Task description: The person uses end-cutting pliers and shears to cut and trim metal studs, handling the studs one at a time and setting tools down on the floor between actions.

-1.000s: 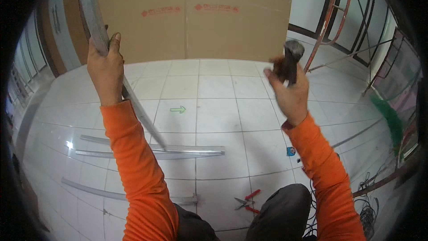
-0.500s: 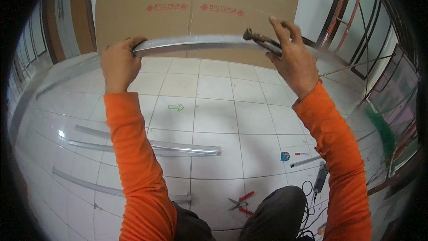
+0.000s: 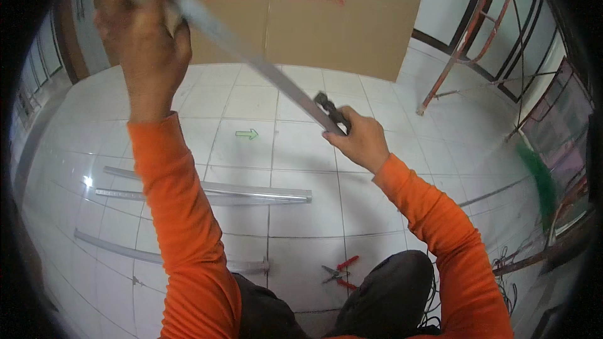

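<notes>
A long grey metal profile slants through the air, high on the left and lower toward the middle. My left hand is closed around its upper part, fingers smeared by motion. At the lower end, my right hand pinches the profile between thumb and fingers. A dark, worn metal tool with a knobby head lies along the profile there, also within the right hand; its exact kind is not clear. Below, on the floor between my knees, rests a pair of red-handled pliers, jaws apart.
More metal profiles lie on the white tiled floor to the left, with another profile nearer me. A large brown board stands at the back. Right of it is a reddish metal frame. Black cables lie by my right knee.
The profile has swung from level to a steep slant. My left hand has risen to the upper left; my right hand has come down and inward, its raised fingers now closed in.
</notes>
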Demonstrator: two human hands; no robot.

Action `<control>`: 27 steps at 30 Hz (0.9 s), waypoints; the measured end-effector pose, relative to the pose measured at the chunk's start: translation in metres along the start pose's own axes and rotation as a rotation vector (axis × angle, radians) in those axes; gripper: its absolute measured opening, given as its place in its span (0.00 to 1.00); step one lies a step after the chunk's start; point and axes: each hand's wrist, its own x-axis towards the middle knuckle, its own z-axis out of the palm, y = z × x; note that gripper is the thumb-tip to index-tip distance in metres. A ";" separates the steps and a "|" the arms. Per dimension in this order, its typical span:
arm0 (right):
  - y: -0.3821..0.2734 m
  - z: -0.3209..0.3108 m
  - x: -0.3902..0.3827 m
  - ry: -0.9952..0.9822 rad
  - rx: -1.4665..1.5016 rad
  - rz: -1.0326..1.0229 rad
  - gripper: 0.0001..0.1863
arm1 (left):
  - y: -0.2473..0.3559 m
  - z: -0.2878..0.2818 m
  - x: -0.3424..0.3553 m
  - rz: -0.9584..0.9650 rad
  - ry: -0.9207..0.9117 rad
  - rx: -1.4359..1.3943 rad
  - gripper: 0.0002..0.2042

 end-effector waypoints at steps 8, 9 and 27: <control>-0.071 -0.046 0.057 0.078 0.500 -0.245 0.28 | 0.146 0.036 -0.030 -0.881 -0.439 -2.069 0.44; -0.077 -0.054 0.060 0.069 0.514 -0.234 0.28 | 0.159 0.039 -0.035 -0.868 -0.481 -2.189 0.43; 0.029 0.014 -0.103 -0.655 0.993 0.446 0.20 | 0.088 0.082 -0.043 -1.349 -0.385 -1.948 0.12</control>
